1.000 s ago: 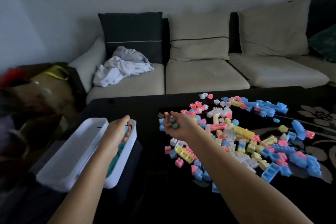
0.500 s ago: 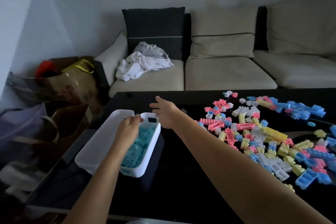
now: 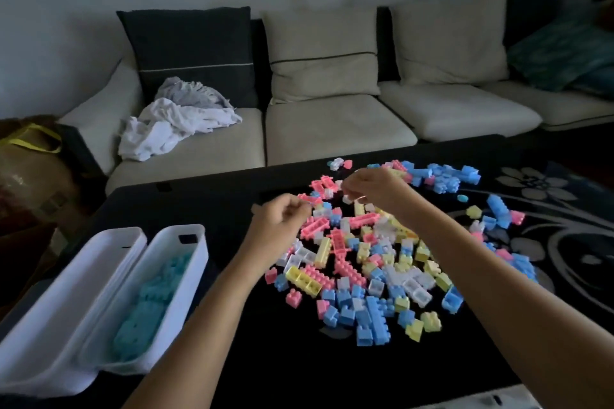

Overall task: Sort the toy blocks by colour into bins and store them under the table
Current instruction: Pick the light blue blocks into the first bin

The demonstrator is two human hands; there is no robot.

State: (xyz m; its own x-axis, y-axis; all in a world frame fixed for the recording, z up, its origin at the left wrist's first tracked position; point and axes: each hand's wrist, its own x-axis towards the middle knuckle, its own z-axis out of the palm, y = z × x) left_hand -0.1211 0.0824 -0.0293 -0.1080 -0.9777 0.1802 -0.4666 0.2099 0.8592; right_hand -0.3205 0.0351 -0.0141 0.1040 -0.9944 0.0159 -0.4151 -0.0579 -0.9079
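Observation:
A heap of pastel toy blocks (image 3: 382,252), pink, blue, yellow and white, covers the black table (image 3: 265,359). Two white bins stand side by side at the table's left end. The right bin (image 3: 196,252) holds blue blocks (image 3: 146,305). Nothing shows inside the left bin (image 3: 83,276). My left hand (image 3: 282,221) hovers at the heap's left edge with fingers curled, fingertips by pink blocks. My right hand (image 3: 375,184) is over the heap's far part, fingers bent down above a white block (image 3: 347,198). Whether either hand holds a block is hidden.
A beige sofa (image 3: 332,129) runs behind the table, with crumpled white cloth (image 3: 176,123) on its left seat. A brown bag with yellow handles (image 3: 30,156) sits at the far left. A flower-patterned part of the table top (image 3: 548,196) lies at the right.
Both hands left the blue-block bin and moved right to the heap. The view swung right, and the bins now sit at the lower left.

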